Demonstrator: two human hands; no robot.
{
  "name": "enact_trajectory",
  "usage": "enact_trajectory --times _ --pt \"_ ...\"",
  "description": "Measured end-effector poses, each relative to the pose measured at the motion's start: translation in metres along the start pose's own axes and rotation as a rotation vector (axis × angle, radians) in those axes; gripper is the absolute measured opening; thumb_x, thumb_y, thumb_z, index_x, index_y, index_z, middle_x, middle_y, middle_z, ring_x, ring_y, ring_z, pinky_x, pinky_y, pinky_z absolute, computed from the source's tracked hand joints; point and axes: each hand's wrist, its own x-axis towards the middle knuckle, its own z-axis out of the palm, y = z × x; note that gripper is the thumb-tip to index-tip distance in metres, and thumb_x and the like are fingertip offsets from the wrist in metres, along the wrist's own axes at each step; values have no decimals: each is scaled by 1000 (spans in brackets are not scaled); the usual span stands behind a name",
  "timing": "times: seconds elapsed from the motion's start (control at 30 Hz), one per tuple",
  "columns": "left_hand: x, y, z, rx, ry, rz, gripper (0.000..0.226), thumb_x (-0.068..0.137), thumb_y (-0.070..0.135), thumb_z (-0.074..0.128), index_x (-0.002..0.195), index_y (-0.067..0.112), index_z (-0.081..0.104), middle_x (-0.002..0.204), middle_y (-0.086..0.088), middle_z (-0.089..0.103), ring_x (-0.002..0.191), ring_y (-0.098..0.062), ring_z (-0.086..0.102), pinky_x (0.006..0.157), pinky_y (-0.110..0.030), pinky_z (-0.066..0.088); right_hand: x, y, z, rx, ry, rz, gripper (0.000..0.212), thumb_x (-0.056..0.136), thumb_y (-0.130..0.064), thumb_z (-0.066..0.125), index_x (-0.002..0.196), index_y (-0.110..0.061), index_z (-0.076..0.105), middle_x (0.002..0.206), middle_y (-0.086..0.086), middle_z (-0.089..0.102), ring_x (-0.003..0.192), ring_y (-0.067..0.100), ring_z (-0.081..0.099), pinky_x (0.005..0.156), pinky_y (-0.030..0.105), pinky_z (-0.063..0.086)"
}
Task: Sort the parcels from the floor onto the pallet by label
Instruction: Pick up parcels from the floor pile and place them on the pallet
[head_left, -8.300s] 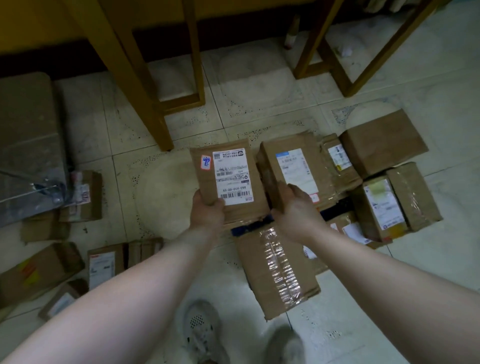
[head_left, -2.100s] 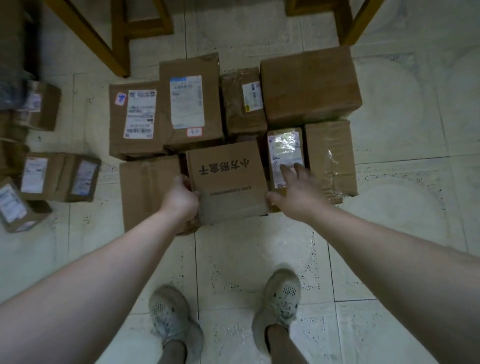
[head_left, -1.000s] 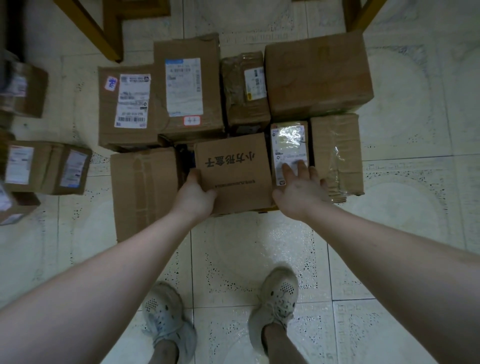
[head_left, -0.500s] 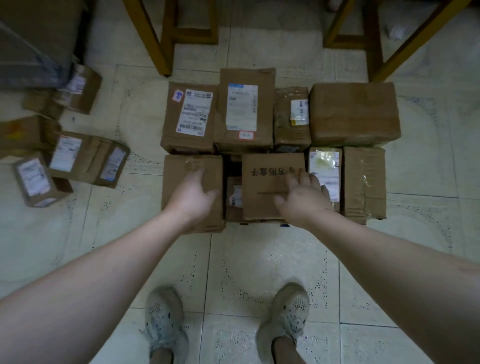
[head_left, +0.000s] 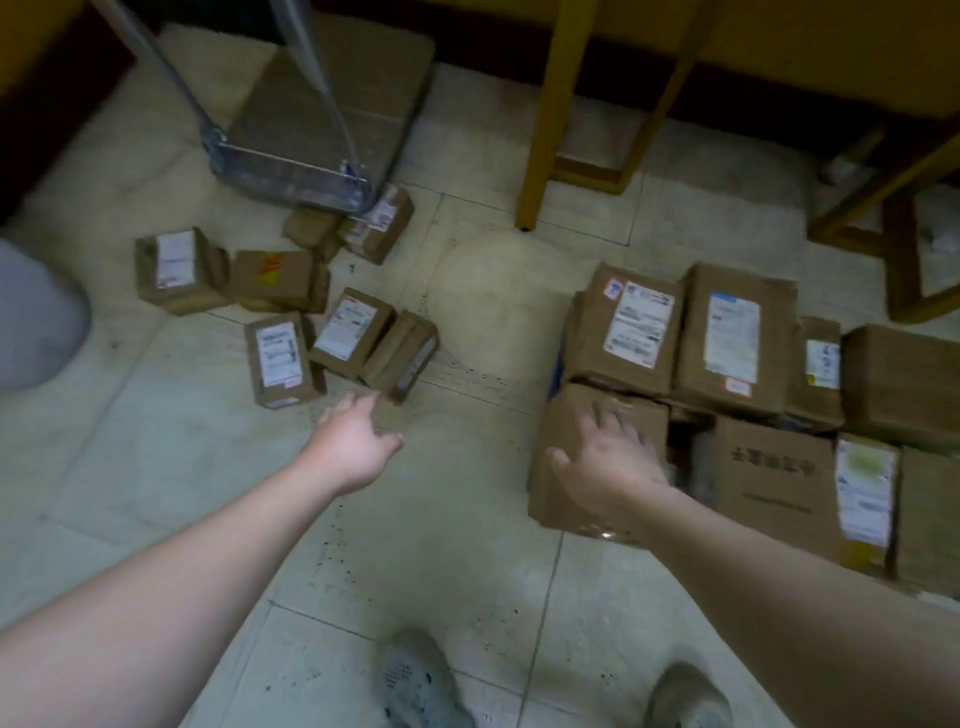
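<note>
Sorted cardboard parcels lie packed together at the right, among them a labelled box (head_left: 626, 330) and a box printed with black characters (head_left: 774, 480). My right hand (head_left: 610, 457) rests with spread fingers on the plain brown box (head_left: 571, 431) at the group's near left corner. My left hand (head_left: 356, 441) hovers empty over the floor, fingers relaxed, just short of a loose cluster of small labelled parcels (head_left: 278, 358) at the left. The closest of them is a flat box (head_left: 402, 356) beside another labelled box (head_left: 350, 332).
A metal-framed cart (head_left: 311, 130) stands at the back left, with small parcels (head_left: 379, 223) against its front edge. Yellow wooden legs (head_left: 540, 130) rise behind the sorted group. A grey object (head_left: 36, 322) sits at the far left. My shoes (head_left: 415, 686) are on the tiles below.
My view has swung left, bringing the loose parcels and cart into sight. My left hand left the sorted boxes and reaches toward the loose cluster; my right hand shifted onto the plain left box.
</note>
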Motion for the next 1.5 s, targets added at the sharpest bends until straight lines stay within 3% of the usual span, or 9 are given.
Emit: enact_trajectory --times 0.3,0.53,0.7,0.87,1.0,1.1,1.23,1.4,1.5 --pt "51 -106 -103 -32 34 -119 72 89 40 57 149 24 21 158 -7 13 144 -28 13 116 -40 11 55 -158 -29 -17 -4 -138 67 94 -53 34 152 -27 12 160 5 8 146 28 9 117 50 10" --pt "141 -119 -150 -47 24 -172 70 90 39 58 149 21 24 157 -9 16 143 -29 17 114 -38 16 150 -217 -58 -17 -24 -185 67 94 -52 33 152 -24 13 159 5 12 145 26 11 115 45 13" --pt "198 -146 -158 -96 12 -205 62 89 30 61 144 15 35 152 -12 31 140 -28 26 112 -36 22 208 -243 -43 -6 -38 -146 65 96 -49 36 151 -19 19 156 11 22 140 31 22 110 44 24" --pt "237 -156 -139 -99 -107 -182 63 88 28 62 144 16 36 147 -11 37 132 -29 38 106 -35 32 226 -257 -6 83 -112 -49 64 95 -47 39 149 -17 22 148 12 32 132 31 32 101 41 33" --pt "265 -148 -111 -52 -250 -53 67 89 32 61 147 18 30 152 -7 32 136 -27 34 108 -34 31 234 -259 30 212 -134 70 67 95 -49 43 149 -16 23 145 12 34 130 31 34 101 41 36" --pt "290 -140 -83 -33 -327 49 64 89 34 60 146 23 31 146 -3 42 126 -24 46 89 -28 36 250 -259 62 362 -138 186 67 94 -45 47 149 -14 22 144 12 35 129 33 36 96 37 37" --pt "323 -120 -43 -64 -387 115 64 91 33 56 147 27 26 146 -4 40 118 -26 51 75 -23 42 279 -255 102 599 -160 321 76 91 -44 54 149 -13 17 144 14 35 121 33 46 86 33 45" --pt "355 -95 21 -164 -437 123 15 92 26 53 106 28 50 96 8 59 76 -6 53 56 -16 42 315 -236 149 928 -170 407 86 91 -56 51 152 -13 8 146 12 37 120 30 48 84 34 47" --pt "370 -93 52 -232 -496 20 8 92 24 54 100 25 55 89 5 62 78 -7 59 56 -18 49 325 -226 166 1122 -220 343 78 86 -43 66 147 -29 21 116 -7 52 93 13 55 61 26 42"
